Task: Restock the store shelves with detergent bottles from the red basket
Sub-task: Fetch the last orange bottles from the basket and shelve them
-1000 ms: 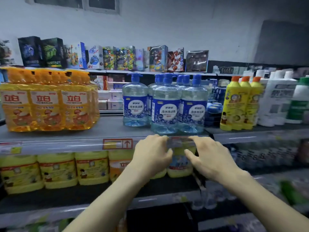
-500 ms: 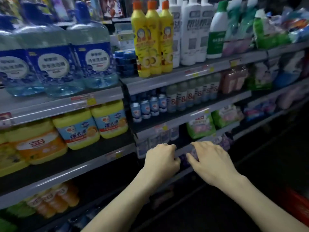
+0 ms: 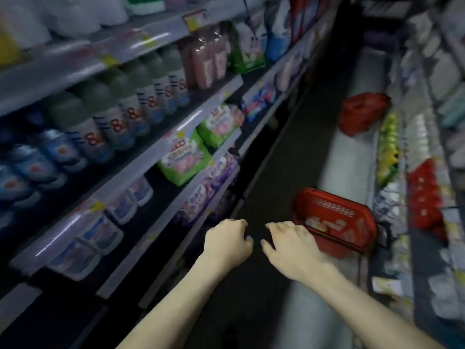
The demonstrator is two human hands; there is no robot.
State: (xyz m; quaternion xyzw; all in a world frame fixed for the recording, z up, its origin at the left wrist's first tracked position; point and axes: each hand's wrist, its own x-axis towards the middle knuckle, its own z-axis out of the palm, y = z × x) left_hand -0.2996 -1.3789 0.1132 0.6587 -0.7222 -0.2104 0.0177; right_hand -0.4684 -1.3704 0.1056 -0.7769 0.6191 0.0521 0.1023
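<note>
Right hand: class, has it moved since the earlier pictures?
Yes. The right hand has left the blue-bottle shelf edge, dropping rightward toward the nearer red basket.

Aisle floor [image 3: 352,152] open between shelves [image 3: 151,157]; red basket [image 3: 332,205] ahead.

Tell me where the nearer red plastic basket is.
Head view, lower right: the nearer red plastic basket sits on the floor just beyond the right hand.

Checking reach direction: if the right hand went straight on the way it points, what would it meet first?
The right hand points at the dark floor left of the red basket; the way looks free before that, though depth is unclear.
</note>
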